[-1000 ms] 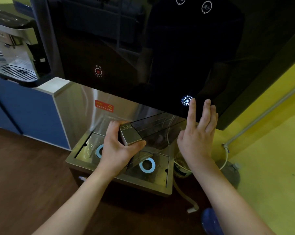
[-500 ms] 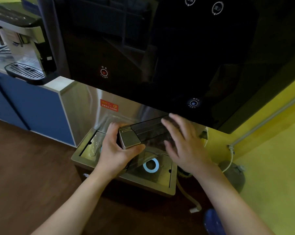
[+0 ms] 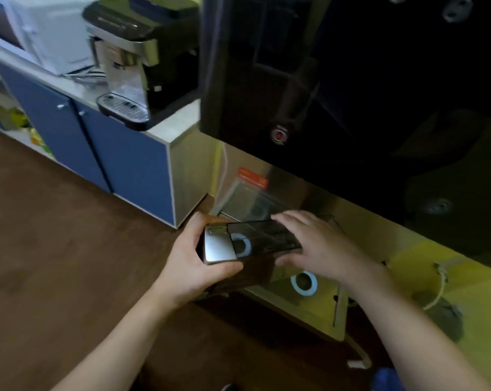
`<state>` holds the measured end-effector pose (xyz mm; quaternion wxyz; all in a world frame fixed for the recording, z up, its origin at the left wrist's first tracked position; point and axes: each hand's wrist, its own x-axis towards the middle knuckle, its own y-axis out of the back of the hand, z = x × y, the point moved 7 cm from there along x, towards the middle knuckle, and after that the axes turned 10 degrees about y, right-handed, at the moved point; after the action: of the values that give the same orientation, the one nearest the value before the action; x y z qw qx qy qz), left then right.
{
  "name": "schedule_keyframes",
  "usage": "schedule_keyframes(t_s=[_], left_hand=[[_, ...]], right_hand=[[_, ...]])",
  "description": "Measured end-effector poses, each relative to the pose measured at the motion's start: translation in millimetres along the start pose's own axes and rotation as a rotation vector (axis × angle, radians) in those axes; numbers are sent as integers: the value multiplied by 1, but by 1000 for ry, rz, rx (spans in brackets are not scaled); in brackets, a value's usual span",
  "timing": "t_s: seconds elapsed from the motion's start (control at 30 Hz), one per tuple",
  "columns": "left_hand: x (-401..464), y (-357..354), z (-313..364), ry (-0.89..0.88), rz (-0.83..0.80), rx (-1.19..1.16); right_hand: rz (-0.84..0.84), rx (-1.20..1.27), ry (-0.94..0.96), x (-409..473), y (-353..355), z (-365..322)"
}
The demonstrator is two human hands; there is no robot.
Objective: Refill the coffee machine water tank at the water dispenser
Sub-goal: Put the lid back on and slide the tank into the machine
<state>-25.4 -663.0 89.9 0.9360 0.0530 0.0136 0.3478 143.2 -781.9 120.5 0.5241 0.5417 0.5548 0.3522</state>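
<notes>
Both hands' fingers grasp the water tank [image 3: 255, 244] — coffee machine [image 3: 137, 66] well left.

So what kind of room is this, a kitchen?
Probably an office pantry or break room rather than a home kitchen. A coffee machine sits on a counter over blue cabinets, next to a tall black-fronted water dispenser with a steel drip tray.

The tank [image 3: 255, 244] is held between two hands, the left hand [image 3: 193, 258] at its left end and the right hand [image 3: 317, 246] at its right end. Under it, the tray [image 3: 317, 303] of the dispenser [image 3: 351, 94] is seen. The coffee machine [image 3: 137, 60] is set on the counter [image 3: 168, 131], far left of the dispenser.
</notes>
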Motion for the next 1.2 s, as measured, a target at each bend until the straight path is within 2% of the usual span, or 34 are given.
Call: schedule_keyframes(t_s=[0.2, 0.37, 0.57, 0.73, 0.93, 1.13, 1.2], left_hand=[[3, 125, -21, 55, 34, 53], [16, 234, -32, 47, 83, 157], [48, 320, -47, 94, 117, 236], [102, 352, -75, 157, 126, 287], [188, 362, -96, 185, 35, 429], [276, 364, -109, 242, -90, 569], [300, 367, -110, 244, -91, 599]], right_hand=[[-33, -11, 90, 101, 1, -92], [11, -14, 152, 194, 0, -164], [-16, -87, 234, 290, 7, -203], [-36, -142, 286, 368, 5, -191], [-44, -175, 315, 461, 17, -141], [5, -209, 274, 533, 32, -94], [-28, -228, 242, 554, 34, -82]])
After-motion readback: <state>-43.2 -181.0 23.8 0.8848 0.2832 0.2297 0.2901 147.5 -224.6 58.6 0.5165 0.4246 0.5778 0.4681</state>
